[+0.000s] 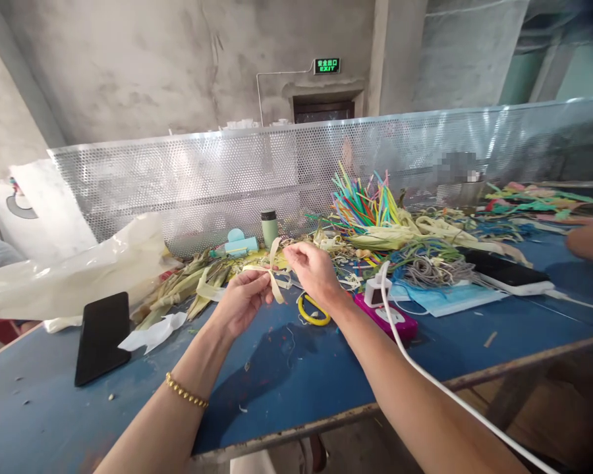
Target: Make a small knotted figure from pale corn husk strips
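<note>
Head view, centre of the frame: the left hand [243, 299] pinches crossed pale fibre strips [277, 291] where they meet, presumably to stop them slipping apart. The right hand [316, 271] is curled just beside; whether it grips an end, I cannot tell. A yellow loop handle [314, 321] lies below, likely for easy reach.
</note>
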A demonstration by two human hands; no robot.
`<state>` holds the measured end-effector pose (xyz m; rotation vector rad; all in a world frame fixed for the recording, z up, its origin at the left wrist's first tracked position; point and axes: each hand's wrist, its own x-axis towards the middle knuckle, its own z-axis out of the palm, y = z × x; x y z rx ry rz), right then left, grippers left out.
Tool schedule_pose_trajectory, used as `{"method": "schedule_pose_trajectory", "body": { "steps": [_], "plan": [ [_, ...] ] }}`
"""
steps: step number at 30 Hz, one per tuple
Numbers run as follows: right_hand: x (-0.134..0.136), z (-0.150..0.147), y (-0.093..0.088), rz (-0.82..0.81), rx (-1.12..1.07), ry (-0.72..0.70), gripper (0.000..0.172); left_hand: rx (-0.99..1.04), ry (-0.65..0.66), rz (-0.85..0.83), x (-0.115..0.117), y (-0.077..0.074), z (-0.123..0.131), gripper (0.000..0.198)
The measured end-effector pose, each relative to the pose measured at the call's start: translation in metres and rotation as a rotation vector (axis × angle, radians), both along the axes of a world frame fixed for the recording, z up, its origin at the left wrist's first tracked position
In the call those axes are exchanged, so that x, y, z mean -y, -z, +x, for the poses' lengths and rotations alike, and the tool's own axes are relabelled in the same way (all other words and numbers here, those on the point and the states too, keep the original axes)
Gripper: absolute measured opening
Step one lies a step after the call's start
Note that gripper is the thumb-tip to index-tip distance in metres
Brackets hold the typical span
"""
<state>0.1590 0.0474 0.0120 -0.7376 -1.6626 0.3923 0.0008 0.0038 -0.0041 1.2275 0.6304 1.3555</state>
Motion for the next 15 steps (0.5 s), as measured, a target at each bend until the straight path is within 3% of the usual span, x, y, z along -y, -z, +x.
{"method": "schedule_pose_trajectory", "body": {
  "steps": [2, 5, 9, 15],
  "plan": [
    [0.001, 0.001, 0.0, 0.175, 0.106, 0.133, 0.015, 0.044, -0.043, -0.012, -0.002, -0.002, -0.002, 0.016],
    [0.005, -0.002, 0.002, 0.286, 0.249, 0.101, 0.011, 0.077, -0.076, -0.055, -0.003, -0.004, -0.004, 0.017],
    [0.008, -0.007, 0.007, 0.307, 0.334, 0.018, 0.015, 0.125, -0.076, -0.089, -0.005, -0.003, -0.006, 0.018],
    [0.013, -0.009, 0.007, 0.236, 0.283, 0.025, 0.009, 0.196, -0.079, -0.09, -0.01, 0.001, -0.007, 0.019]
  ]
}}
